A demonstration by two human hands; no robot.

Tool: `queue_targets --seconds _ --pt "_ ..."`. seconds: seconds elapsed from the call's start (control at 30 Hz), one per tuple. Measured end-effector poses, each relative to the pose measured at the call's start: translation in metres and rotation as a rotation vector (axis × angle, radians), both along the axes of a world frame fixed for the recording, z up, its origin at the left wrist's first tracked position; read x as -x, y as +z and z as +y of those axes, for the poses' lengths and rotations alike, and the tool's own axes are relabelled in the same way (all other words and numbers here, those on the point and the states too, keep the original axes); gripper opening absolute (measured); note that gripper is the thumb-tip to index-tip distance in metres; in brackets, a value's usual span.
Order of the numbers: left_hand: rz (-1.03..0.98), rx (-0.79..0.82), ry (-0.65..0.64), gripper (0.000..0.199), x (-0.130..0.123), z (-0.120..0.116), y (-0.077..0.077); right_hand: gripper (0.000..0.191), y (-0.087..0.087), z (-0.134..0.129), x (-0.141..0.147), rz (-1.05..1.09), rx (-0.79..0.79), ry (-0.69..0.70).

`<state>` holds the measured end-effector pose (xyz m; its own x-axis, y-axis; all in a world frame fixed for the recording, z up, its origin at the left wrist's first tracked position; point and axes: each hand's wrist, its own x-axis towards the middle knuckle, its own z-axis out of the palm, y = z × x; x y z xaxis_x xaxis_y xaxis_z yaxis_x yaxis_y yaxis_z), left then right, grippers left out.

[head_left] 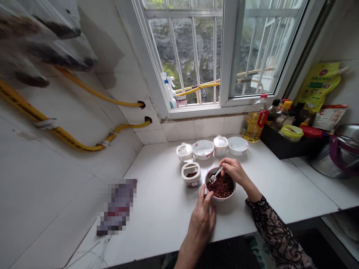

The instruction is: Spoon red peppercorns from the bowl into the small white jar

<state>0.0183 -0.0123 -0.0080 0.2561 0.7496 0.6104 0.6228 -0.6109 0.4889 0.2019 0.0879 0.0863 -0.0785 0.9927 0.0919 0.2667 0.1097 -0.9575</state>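
A white bowl (223,199) with a pink rim holds dark red dried bits (221,186) that look like peppercorns. My right hand (233,172) pinches a small white spoon (214,178), its scoop tip over the bits near the bowl's left side. Fingers stretched out, my left hand (202,215) touches the bowl's near left side and does not wrap around it. Just left of the bowl stands a clear jar (192,183) with a cream top and similar red bits inside.
Behind are two lidded seasoning jars (185,152) (220,146) and two white bowls (203,149) (238,145). An oil bottle (253,125), a black box of condiments (276,144) and a metal pot (327,158) stand right. Left lies a blurred-out dark item (117,207).
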Motion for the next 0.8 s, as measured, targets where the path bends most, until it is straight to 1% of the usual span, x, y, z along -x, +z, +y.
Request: queue_targets --seconds 0.13,0.23,0.47,0.63,0.8 --pt "0.004 0.0 0.005 0.048 0.0001 0.0004 -0.0011 0.012 0.0024 0.0029 -0.0041 0.167 0.064 0.006" --pt "0.004 0.005 0.0 0.049 0.0003 0.0008 -0.0017 0.012 0.0044 0.0028 -0.0045 0.226 0.09 0.002" --pt "-0.012 0.015 -0.004 0.048 -0.0007 -0.0001 -0.0018 0.013 0.0044 0.0023 -0.004 0.264 0.113 -0.004" --pt "0.001 -0.013 0.001 0.048 -0.0005 0.0 0.0 0.014 0.0029 0.0033 -0.0038 0.271 0.124 0.001" --pt "0.009 -0.004 0.001 0.049 -0.0007 0.0013 -0.0025 0.015 0.0022 0.0039 -0.0024 0.27 0.096 0.011"
